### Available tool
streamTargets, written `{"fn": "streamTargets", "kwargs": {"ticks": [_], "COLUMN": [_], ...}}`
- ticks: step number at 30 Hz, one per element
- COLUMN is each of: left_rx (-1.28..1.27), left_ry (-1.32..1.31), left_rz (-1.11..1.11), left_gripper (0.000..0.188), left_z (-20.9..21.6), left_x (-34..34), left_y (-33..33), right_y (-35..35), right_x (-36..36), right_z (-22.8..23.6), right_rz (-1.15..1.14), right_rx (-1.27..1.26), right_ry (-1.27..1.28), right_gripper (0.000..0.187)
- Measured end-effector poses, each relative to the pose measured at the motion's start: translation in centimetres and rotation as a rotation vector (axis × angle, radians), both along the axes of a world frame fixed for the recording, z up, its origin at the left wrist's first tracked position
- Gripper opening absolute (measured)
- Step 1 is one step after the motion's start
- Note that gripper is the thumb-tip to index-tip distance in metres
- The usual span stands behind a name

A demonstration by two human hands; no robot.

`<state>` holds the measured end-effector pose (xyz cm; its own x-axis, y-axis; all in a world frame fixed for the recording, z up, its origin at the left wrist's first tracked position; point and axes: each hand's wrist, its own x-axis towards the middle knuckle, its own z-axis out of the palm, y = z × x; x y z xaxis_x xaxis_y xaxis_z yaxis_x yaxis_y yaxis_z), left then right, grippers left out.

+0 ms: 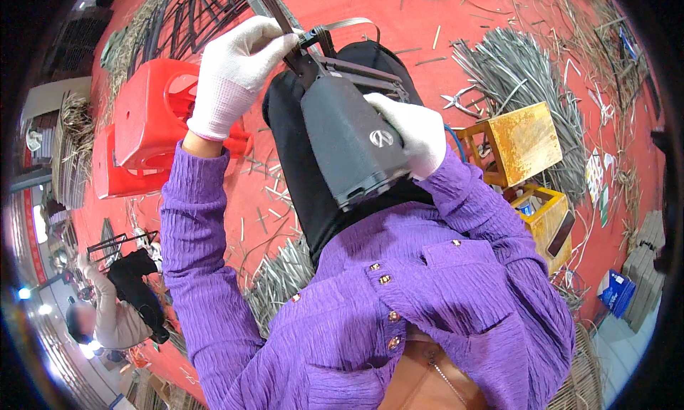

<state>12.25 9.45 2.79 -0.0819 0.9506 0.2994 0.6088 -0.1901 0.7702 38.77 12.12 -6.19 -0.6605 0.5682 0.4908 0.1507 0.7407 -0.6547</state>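
Across my lap, over black trousers [292,161], lies a dark grey tapered piece [342,128] with a pale round emblem and dark bars along its far end. My left hand [235,75], in a white glove, is closed at that far end, thumb and fingers pinching a dark flat strip [291,48]. A thin curved strip [363,21] rises beside it. My right hand [419,133], also gloved in white, grips the right side of the grey piece; its fingertips lie along the far edge, partly hidden.
Red plastic stools [146,118] stand on the left. At the right are pliers [463,101], a heap of grey strips [524,71], a worn yellow stool [527,143] and a yellow box [545,228] with a phone [561,233]. Another person [121,314] sits at lower left. Scraps litter the red floor.
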Motion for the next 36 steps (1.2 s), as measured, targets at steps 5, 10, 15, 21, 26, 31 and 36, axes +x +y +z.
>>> {"fn": "streamTargets", "kwargs": {"ticks": [5, 10, 15, 21, 26, 31, 36], "left_rx": [0.060, 0.231, 0.378, 0.298, 0.127, 0.031, 0.047], "left_ry": [-0.014, -0.043, 0.558, 0.708, 0.518, 0.491, 0.571], "left_rz": [0.113, 0.182, 0.262, 0.195, 0.210, 0.203, 0.176], "left_gripper": [0.023, 0.022, 0.022, 0.028, 0.036, 0.045, 0.047], "left_z": [-0.7, -2.3, -2.1, -0.8, -0.2, 0.3, 0.3], "left_x": [0.3, 1.4, 2.1, 3.2, 3.7, 3.7, 3.4], "left_y": [-0.2, -1.1, -1.4, -0.9, 0.1, 0.2, 0.2], "right_y": [2.4, 10.7, 13.0, 10.9, 9.6, 9.3, 9.6], "right_x": [6.5, 18.4, 27.7, 26.6, 9.9, -4.4, -8.1], "right_z": [1.1, -4.9, -16.2, -17.8, -9.3, 0.7, 3.1], "right_rz": [-0.110, -0.668, -1.216, -1.317, -0.352, 0.371, 0.323], "right_rx": [-0.232, -0.366, -0.272, 0.009, -0.722, -1.366, -0.865], "right_ry": [0.158, -0.408, -0.946, -0.911, -0.012, 0.284, 0.440], "right_gripper": [0.042, 0.032, 0.049, 0.060, 0.035, 0.044, 0.025]}}
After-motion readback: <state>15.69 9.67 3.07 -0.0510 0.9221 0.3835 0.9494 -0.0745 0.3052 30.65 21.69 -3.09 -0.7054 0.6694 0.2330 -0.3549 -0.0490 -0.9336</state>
